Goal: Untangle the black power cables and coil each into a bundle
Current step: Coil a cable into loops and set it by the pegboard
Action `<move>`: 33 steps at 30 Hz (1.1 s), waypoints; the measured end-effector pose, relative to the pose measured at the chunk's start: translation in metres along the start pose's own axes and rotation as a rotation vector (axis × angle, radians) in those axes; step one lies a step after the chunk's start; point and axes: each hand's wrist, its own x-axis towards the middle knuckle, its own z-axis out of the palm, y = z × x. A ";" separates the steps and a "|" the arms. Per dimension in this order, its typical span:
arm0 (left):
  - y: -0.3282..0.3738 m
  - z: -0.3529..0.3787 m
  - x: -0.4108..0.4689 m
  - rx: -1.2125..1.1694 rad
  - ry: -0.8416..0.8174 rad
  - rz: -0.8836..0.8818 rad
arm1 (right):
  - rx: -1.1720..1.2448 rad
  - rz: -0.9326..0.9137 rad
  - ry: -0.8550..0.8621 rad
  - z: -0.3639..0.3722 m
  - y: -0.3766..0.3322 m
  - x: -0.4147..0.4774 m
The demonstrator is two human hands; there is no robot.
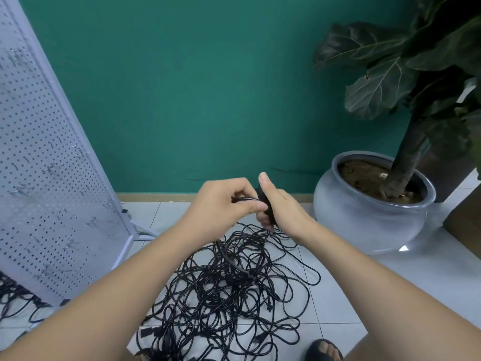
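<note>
A big tangle of black power cables lies on the white tiled floor in front of me. Both hands are raised above its far edge. My left hand pinches a black cable strand between thumb and curled fingers. My right hand grips a small black coil of cable, thumb pointing up, fingers wrapped round it. A strand runs from the hands down into the tangle.
A white pegboard panel on a stand leans at the left, with more black cables at its foot. A grey pot with a large-leaved plant stands at the right against the green wall. My sandalled foot is at the bottom.
</note>
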 end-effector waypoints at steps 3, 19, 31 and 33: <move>-0.005 -0.016 0.008 -0.044 0.014 -0.015 | 0.122 0.014 -0.092 0.012 -0.001 -0.006; -0.060 0.041 0.011 -0.177 -0.202 -0.302 | 0.490 -0.172 0.121 0.009 -0.042 -0.023; -0.026 0.093 -0.032 0.022 -0.451 -0.284 | 0.018 -0.188 0.405 -0.022 -0.013 0.016; -0.017 0.082 -0.031 0.187 -0.402 -0.187 | -0.045 -0.160 0.399 -0.026 -0.001 0.020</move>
